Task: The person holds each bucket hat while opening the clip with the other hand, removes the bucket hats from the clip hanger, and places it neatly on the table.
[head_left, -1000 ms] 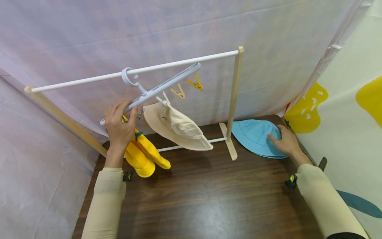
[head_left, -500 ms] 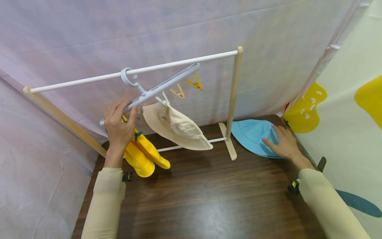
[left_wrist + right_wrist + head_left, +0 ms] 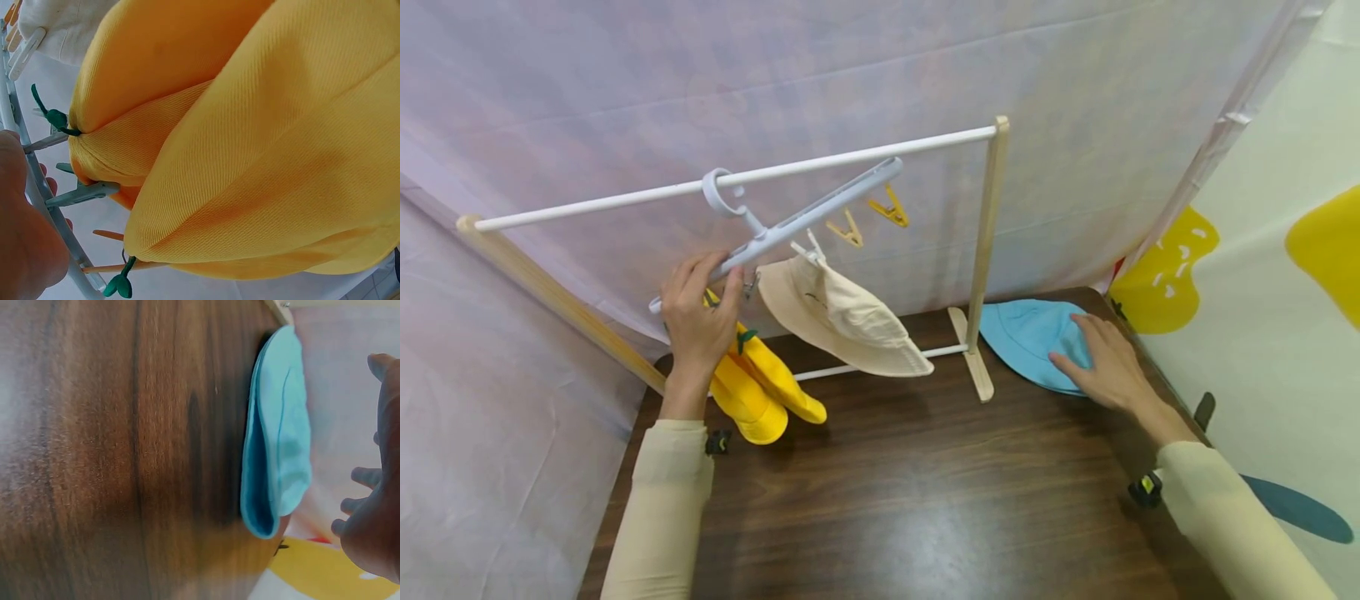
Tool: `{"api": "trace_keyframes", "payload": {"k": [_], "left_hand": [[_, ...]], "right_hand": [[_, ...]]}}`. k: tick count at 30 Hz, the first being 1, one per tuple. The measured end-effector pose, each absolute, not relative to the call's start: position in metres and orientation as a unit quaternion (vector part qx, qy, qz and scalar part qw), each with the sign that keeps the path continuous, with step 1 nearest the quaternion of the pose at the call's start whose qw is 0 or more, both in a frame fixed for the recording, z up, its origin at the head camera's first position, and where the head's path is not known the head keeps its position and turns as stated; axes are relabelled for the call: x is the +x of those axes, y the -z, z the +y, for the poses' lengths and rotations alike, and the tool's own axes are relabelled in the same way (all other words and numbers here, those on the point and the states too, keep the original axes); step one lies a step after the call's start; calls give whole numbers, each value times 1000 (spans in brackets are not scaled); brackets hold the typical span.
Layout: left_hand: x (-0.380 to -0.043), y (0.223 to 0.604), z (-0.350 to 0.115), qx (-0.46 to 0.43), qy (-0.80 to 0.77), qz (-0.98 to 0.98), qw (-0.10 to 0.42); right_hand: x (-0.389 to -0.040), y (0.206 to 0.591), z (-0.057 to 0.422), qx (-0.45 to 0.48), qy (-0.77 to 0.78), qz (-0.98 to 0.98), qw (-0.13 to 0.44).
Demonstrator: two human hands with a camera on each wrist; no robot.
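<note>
My left hand [image 3: 700, 308] grips the left part of a pale grey clothes hanger [image 3: 797, 218], which hooks over the rack's white rail. Two yellow bucket hats [image 3: 748, 398] with green leaf tips hang from its clips below that hand. In the left wrist view a grey clip [image 3: 81, 195] pinches the farther yellow hat. A cream bucket hat [image 3: 853, 321] hangs from a white clip mid-hanger. Flat on the table at the right lies a folded light blue bucket hat [image 3: 1026, 337]. Over its right side hovers my right hand [image 3: 1112, 367], fingers spread; the right wrist view shows a gap between them.
The drying rack has a white top rail [image 3: 865, 156] and a wooden right post [image 3: 988, 242] with a foot on the brown table [image 3: 887, 483]. Two yellowish clips [image 3: 889, 208] dangle at the hanger's right end. White cloth walls stand behind and at both sides.
My right hand has come away from the blue hat's crown, drawing slightly back and left with its fingers loosened. The left hand, hanger and hanging hats stay in place.
</note>
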State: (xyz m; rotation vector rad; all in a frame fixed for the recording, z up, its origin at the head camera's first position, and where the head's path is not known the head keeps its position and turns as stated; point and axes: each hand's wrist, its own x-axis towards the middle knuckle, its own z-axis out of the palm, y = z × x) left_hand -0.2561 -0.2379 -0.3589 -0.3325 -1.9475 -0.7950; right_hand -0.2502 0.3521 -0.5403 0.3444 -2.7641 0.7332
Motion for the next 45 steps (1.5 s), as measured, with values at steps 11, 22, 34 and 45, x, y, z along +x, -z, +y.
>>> {"api": "trace_keyframes", "payload": {"k": [11,22,34,45], "left_hand": [[-256,358,-239,-137,329,-800,482],[-255,357,-239,-139,331,-798,484],[-254,357,-238,-142,334,-795,487],[-255,358,-238,-144,332,-794,488]], "right_hand": [[-233,521,333,151,-271,-939,146],[-220,499,301,204,-275,-925,167],[-207,475,266,272,-258,-903,211],[-199,456,241,298,-259,-894,210]]}}
